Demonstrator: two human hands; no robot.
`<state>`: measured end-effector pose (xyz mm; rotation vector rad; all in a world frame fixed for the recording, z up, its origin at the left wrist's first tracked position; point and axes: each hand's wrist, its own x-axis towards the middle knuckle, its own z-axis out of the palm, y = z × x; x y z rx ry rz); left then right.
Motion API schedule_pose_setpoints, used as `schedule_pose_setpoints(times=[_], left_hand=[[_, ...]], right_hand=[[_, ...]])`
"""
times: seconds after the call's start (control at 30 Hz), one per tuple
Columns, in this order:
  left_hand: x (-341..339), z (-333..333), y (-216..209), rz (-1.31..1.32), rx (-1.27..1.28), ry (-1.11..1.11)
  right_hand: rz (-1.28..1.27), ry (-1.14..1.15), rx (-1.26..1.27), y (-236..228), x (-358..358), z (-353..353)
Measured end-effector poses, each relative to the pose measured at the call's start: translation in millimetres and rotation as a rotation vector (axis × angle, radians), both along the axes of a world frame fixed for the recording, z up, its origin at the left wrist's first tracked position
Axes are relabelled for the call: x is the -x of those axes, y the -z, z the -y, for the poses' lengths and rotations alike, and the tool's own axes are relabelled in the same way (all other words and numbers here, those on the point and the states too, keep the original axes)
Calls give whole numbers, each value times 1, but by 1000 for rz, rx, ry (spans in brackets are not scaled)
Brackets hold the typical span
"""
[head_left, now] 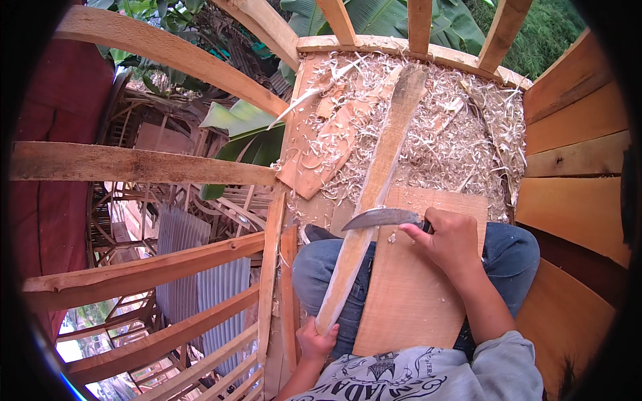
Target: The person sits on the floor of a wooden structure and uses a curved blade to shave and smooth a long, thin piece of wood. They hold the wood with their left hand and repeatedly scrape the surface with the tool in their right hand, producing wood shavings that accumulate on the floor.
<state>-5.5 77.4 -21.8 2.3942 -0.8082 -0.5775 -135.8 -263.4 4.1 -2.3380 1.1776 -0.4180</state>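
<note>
My left hand [317, 339] is closed round the near end of a long, narrow wooden strip [376, 184]. The strip slants away from me to the far right, its far end over the shavings; its face is tan with pale edges. In my right hand [449, 237] is a knife [382, 218] with a curved grey blade and a dark handle mostly hidden by my fingers. The blade lies across the strip near its middle, pointing left. A wide flat board [418, 284] rests over my lap, beneath my right forearm and beside the strip.
Curled wood shavings [461, 147] cover the floor ahead, with a flat wood piece [321, 150] among them. Wooden rails [147, 164] stand on the left, and a plank wall [575, 200] rises close on the right. Corrugated metal sheets [221, 307] show below the rails.
</note>
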Motion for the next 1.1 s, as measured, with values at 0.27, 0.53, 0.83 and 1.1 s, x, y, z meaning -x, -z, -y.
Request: schedule_pose_setpoints(times=[0.27,0.53,0.83,1.1], left_hand=[[0,6,-1,32,22,21],[-4,9,-8,-78,2,-1],[-21,-6,1,-309,99,34],[-40,-14,1,-482,61,85]], right_hand=[[-45,111,61,4,-4,27],[55,151,44,6,-10,19],[186,-170,-56,-14,-13,-16],[130,-140,-1,-19,-10,-10]])
